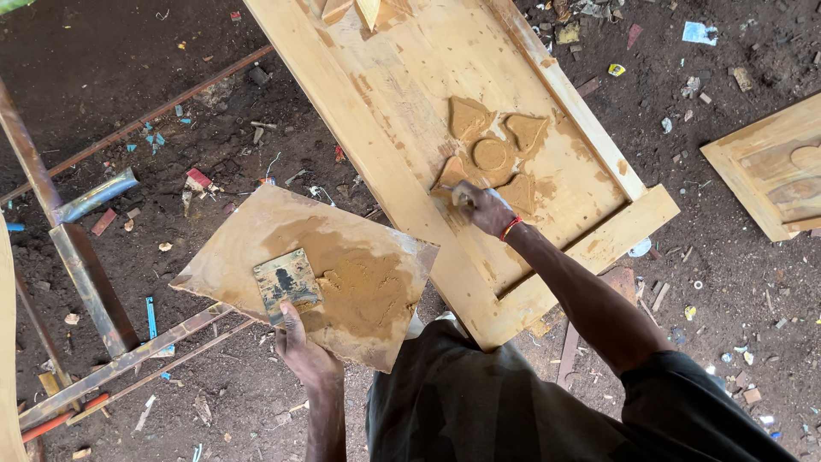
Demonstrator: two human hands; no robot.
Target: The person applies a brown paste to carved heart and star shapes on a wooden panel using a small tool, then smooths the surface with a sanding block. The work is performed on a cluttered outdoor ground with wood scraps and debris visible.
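Soft even daylight, faint shadows, sharp

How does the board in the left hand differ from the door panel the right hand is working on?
The board is small, flat and irregular, held up by the left hand; the door panel is long and framed, with carved shapes. The board carries a heap of brown paste and a metal scraper; the panel has paste only around its carving, where the right hand presses. Both are pale wood.

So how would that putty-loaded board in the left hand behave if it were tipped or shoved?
The board looks thin yet stiff, staying flat on the left hand. The putty probably clings, being pasty. The square metal scraper lying on it might slide off.
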